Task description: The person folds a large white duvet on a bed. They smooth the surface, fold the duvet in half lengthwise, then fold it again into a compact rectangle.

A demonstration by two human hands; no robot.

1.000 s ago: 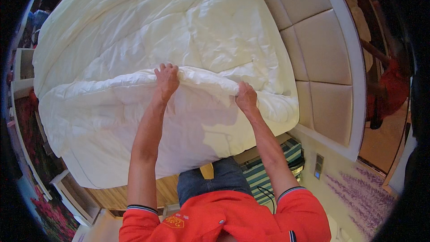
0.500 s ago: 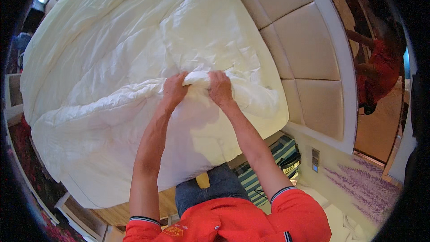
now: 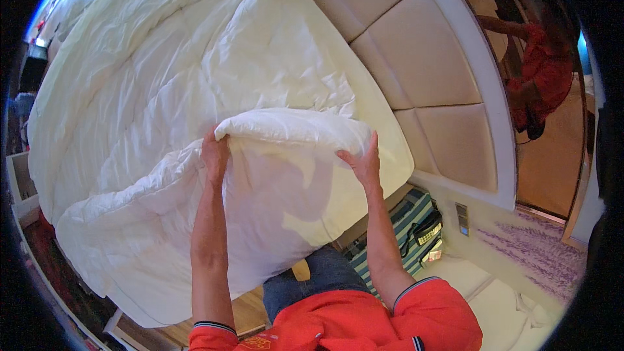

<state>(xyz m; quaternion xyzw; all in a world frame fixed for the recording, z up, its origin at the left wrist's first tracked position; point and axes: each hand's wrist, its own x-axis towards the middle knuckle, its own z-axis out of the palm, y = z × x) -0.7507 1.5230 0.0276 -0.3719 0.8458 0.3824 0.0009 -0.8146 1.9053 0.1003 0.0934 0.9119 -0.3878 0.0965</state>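
A thick white duvet (image 3: pixel 169 84) covers most of the bed, its near edge folded back into a puffy roll. My left hand (image 3: pixel 214 155) is closed round that edge, where the raised fold begins. At the fold's right end, my right hand (image 3: pixel 366 166) has its thumb and fingers apart, close against the duvet; whether it touches the cloth is hard to make out. Below the fold lies the smooth white sheet (image 3: pixel 279 201) on the near side of the mattress. Both arms reach forward over it.
A padded beige headboard (image 3: pixel 429 45) borders the bed on the right, with a mirror (image 3: pixel 549 156) beyond it. By my right arm stands a surface with a green striped cloth (image 3: pixel 383 257), bearing a telephone (image 3: pixel 429 233). A wall switch panel (image 3: pixel 462 220) is above.
My hands have spread apart along the duvet's edge, left hand leftward, right hand rightward. The right hand has let go of the bunched edge and opened. The fold between them is now fuller and raised.
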